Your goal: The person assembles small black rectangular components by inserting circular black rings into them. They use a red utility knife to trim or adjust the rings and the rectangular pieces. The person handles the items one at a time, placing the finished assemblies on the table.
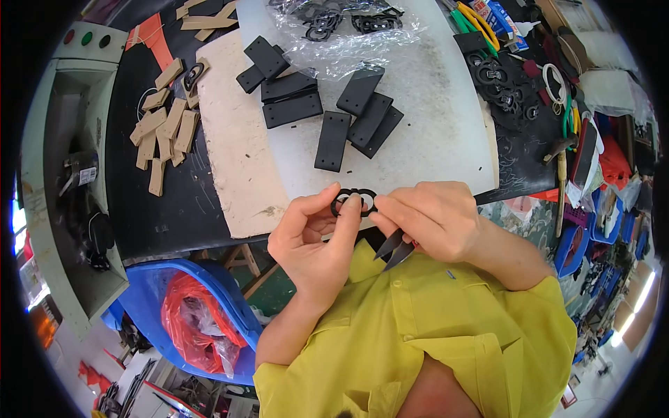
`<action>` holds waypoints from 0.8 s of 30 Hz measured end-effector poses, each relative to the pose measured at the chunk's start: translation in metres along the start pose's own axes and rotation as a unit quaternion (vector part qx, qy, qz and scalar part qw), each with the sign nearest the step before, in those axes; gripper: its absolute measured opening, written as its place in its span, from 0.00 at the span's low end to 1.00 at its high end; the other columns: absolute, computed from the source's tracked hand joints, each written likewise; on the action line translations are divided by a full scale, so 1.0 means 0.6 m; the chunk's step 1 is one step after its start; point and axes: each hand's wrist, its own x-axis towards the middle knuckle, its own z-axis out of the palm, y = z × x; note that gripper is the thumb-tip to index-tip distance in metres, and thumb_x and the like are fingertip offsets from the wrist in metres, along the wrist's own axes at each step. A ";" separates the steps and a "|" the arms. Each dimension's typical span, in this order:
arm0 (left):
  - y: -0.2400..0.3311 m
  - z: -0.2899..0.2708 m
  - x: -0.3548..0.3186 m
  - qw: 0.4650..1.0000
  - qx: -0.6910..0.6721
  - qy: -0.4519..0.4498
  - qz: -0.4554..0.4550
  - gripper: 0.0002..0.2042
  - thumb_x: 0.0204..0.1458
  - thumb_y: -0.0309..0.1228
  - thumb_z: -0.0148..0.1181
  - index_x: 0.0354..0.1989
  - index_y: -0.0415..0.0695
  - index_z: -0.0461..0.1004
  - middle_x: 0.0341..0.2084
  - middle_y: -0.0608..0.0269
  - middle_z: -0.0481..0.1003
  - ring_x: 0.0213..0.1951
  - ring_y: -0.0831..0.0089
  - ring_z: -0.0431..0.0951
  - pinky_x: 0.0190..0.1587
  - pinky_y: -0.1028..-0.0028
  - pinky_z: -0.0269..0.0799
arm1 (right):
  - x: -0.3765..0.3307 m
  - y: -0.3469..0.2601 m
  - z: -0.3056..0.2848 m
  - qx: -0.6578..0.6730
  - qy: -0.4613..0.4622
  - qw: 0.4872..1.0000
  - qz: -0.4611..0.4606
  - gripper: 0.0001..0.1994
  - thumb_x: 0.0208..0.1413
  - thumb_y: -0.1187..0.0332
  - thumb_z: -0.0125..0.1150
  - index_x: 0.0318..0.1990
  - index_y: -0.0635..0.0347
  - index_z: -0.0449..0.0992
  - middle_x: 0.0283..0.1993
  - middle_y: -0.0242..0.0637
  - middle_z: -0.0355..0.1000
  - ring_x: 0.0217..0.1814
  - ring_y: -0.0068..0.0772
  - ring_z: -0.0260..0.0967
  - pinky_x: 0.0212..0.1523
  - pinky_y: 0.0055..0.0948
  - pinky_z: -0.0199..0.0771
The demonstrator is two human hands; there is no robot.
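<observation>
Just off the table's near edge, both my hands meet at a small black figure-eight piece (354, 200) with two round openings. My left hand (310, 240) is closed on it, with the thumb across its front and the fingers behind. The fingertips of my right hand (435, 217) touch its right end. Tucked in my right palm are small scissors (394, 249), their dark blades pointing down and left; the handles are mostly hidden. Beyond my hands, black rectangular blocks (332, 141) with small holes lie on the white board (425, 153), some stacked on others.
Tan blocks (159, 132) lie in a heap at left. Clear plastic (390, 42) holds more black pieces at the far side. Several black ring-like parts (498, 80) sit at right, near a hammer (559, 150). A blue bin (230, 303) with red plastic stands below left.
</observation>
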 end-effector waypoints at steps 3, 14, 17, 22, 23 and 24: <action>0.009 0.002 0.003 1.000 -0.007 0.003 -0.018 0.11 0.45 0.15 0.59 0.38 0.31 0.72 0.28 0.55 0.76 0.30 0.76 0.77 0.32 0.82 0.74 | 0.009 0.004 -0.005 -0.008 -0.013 0.999 -0.032 0.15 0.38 0.74 0.67 0.38 0.65 0.75 0.29 0.38 0.71 0.19 0.27 0.66 0.17 0.20 0.65; 0.017 0.011 0.111 0.845 0.395 -0.124 0.339 0.12 0.40 0.21 0.64 0.36 0.41 0.77 0.19 0.62 0.66 0.19 0.74 0.64 0.23 0.78 0.59 | -0.010 0.042 -0.070 0.186 0.176 0.900 0.354 0.07 0.52 0.71 0.59 0.36 0.64 0.75 0.26 0.34 0.69 0.21 0.17 0.62 0.21 0.15 0.60; 0.018 0.017 0.115 0.857 0.377 -0.119 0.330 0.07 0.41 0.19 0.63 0.31 0.40 0.78 0.22 0.62 0.66 0.23 0.73 0.65 0.25 0.79 0.59 | -0.012 0.032 -0.082 0.308 0.172 0.813 0.464 0.07 0.53 0.70 0.59 0.36 0.64 0.74 0.23 0.29 0.68 0.22 0.13 0.61 0.21 0.14 0.58; 0.031 0.000 0.093 0.944 0.223 -0.089 0.227 0.04 0.49 0.20 0.55 0.34 0.35 0.73 0.23 0.63 0.72 0.25 0.76 0.73 0.28 0.81 0.67 | -0.024 0.036 -0.079 0.285 0.080 0.901 0.317 0.08 0.45 0.75 0.64 0.36 0.63 0.76 0.26 0.32 0.70 0.20 0.18 0.63 0.21 0.16 0.62; 0.026 -0.005 0.089 0.966 0.166 -0.094 0.172 0.05 0.52 0.21 0.53 0.35 0.33 0.71 0.22 0.62 0.73 0.25 0.74 0.76 0.28 0.81 0.70 | -0.017 0.032 -0.078 0.251 0.036 0.940 0.227 0.09 0.43 0.75 0.65 0.35 0.62 0.77 0.27 0.33 0.70 0.20 0.20 0.64 0.21 0.17 0.63; 0.039 -0.002 0.075 0.988 0.095 -0.101 0.062 0.05 0.53 0.22 0.53 0.36 0.32 0.71 0.23 0.61 0.74 0.25 0.73 0.77 0.30 0.81 0.71 | -0.006 0.020 -0.076 0.252 0.015 0.948 0.194 0.11 0.40 0.79 0.64 0.35 0.61 0.77 0.27 0.36 0.71 0.21 0.22 0.67 0.21 0.17 0.64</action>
